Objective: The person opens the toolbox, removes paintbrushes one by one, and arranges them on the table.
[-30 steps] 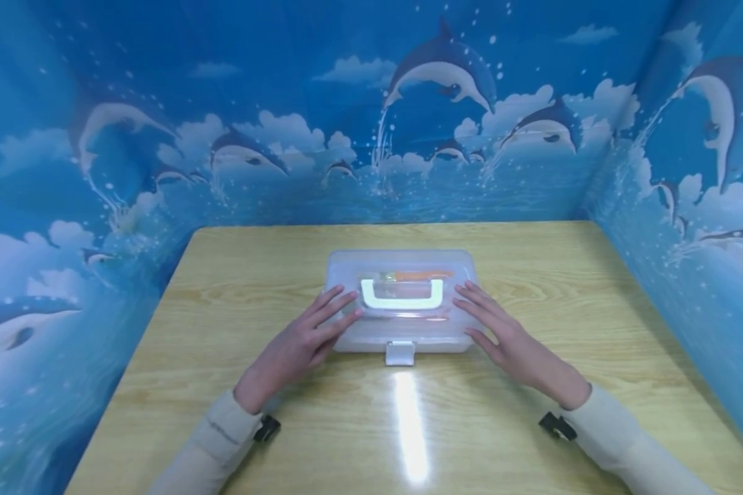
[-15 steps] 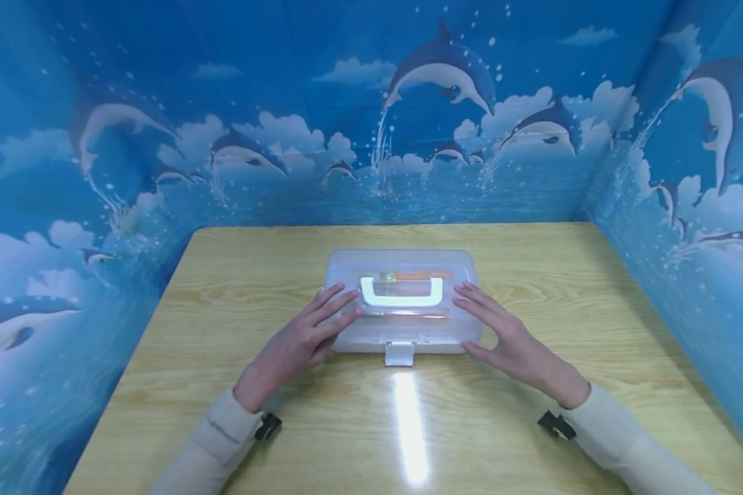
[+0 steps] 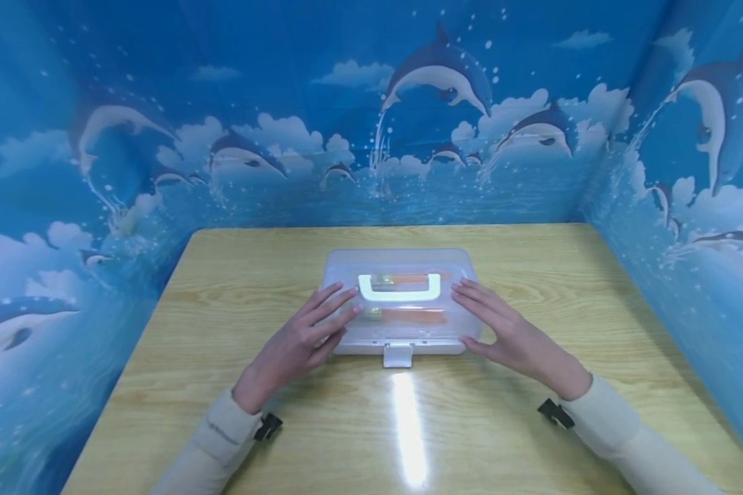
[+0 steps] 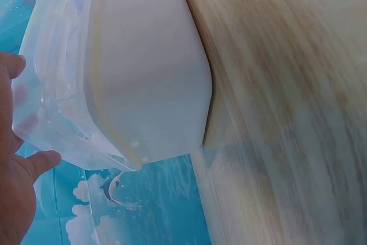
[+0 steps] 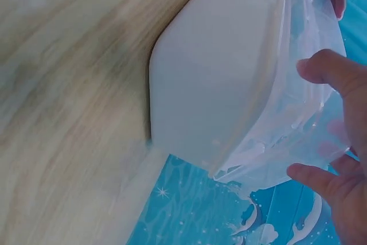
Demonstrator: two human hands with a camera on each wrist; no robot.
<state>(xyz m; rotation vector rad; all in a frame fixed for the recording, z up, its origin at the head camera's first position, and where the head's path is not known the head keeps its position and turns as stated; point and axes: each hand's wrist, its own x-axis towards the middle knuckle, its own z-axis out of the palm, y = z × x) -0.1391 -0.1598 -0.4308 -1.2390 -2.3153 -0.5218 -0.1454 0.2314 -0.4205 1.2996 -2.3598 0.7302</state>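
A translucent plastic storage box (image 3: pixel 402 330) with a white base sits mid-table in the head view. Its white carry handle (image 3: pixel 399 296) lies on the lid and a white latch (image 3: pixel 398 355) juts from the front. Through the lid show two brushes with orange handles, one brush (image 3: pixel 411 315) nearer the front. My left hand (image 3: pixel 300 337) spreads its straight fingers over the lid's left side. Over the right side lies my right hand (image 3: pixel 514 337), fingers extended, thumb at the front corner. Both wrist views show fingers against the clear lid (image 4: pixel 63 78), the right thumb (image 5: pixel 327 68) along its side.
The box stands on a wood-grain table (image 3: pixel 254 268), with a bright light reflection in front of it. Blue dolphin-print sheets (image 3: pixel 285 103) rise behind the table and along both sides. A small black device (image 3: pixel 267 427) sits at each sleeve cuff.
The lid's handle has shifted slightly toward the back, and the front brush shows more clearly through the lid. My right thumb has moved slightly to the front corner. Left hand nearly unchanged.
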